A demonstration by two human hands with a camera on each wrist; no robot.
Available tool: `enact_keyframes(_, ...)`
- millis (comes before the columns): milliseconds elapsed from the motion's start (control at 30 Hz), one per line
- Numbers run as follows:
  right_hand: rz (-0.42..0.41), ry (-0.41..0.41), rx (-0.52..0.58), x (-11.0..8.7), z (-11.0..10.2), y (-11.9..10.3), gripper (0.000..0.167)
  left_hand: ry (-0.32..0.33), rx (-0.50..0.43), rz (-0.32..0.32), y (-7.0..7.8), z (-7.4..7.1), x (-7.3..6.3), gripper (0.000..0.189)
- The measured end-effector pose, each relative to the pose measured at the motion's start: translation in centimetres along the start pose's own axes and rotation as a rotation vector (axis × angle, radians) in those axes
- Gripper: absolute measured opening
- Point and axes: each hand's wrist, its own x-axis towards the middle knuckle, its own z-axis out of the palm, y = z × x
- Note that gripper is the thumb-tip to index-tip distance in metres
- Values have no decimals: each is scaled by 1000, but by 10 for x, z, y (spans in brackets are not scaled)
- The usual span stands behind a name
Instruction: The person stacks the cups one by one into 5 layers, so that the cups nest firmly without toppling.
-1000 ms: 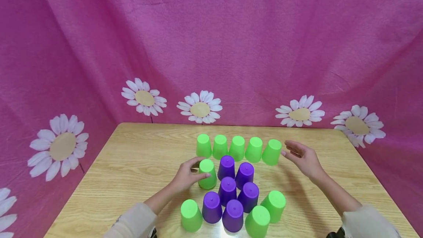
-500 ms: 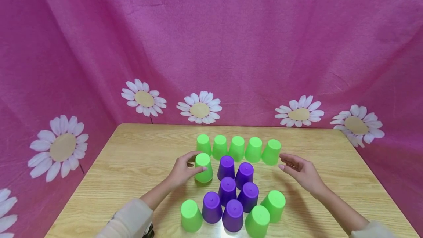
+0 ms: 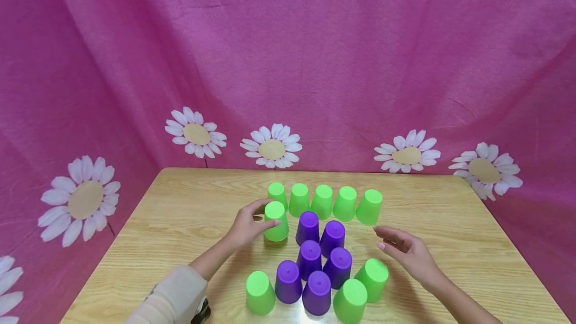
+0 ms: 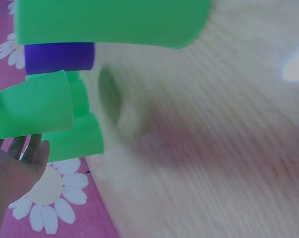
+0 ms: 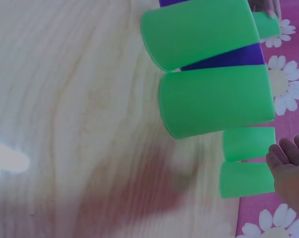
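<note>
Gripping one upturned green cup (image 3: 276, 224) with left hand (image 3: 245, 225), pinching its wall between thumb and curved fingers. Laying thumb across the near side; bending fingers round the outer and far sides, showing slightly spread in the left-wrist view. Holding this cup mouth down, nearly upright, just above the wooden table (image 3: 193, 199), casting a green shadow (image 4: 109, 91) apart from its rim. Seeing it directly in front of the leftmost of a back row of five green cups (image 3: 322, 203), partly covering that one in the head view, and just left of the purple cups (image 3: 309, 259).

Holding right hand (image 3: 408, 254) in the air right of the purple cups, between the back row's right end and the near-right pair of green cups (image 3: 372, 280). Curving its fingers loosely, with thumb standing apart from them; pointing leftward, clear of the cups.

Counting six purple cups, mouth down, set roughly two by two toward the near edge. Noting a single green cup (image 3: 260, 294) at near left. Reading the near-right pair as close together; overlapping in view, so unable to tell whether touching.

Showing a pale sleeve (image 3: 180, 294) and dark wristband (image 3: 202, 311) on the left arm. Hanging behind the table: pink cloth (image 3: 342, 64) with white daisies (image 3: 272, 149).
</note>
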Motion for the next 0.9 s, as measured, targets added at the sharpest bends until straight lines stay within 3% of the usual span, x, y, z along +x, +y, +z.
enact_keyframes(233, -77, -39, 0, -11, 6, 4, 34, 41, -15, -22, 8, -5, 10, 46)
enact_keyframes(467, -203, -39, -71, -23, 12, 10, 35, 53, -17, 6, 16, -4, 20, 46)
enact_keyframes(900, -167, -56, -85, -39, 14, 18, 42, 147, 30, -6, 33, 2, 38, 47)
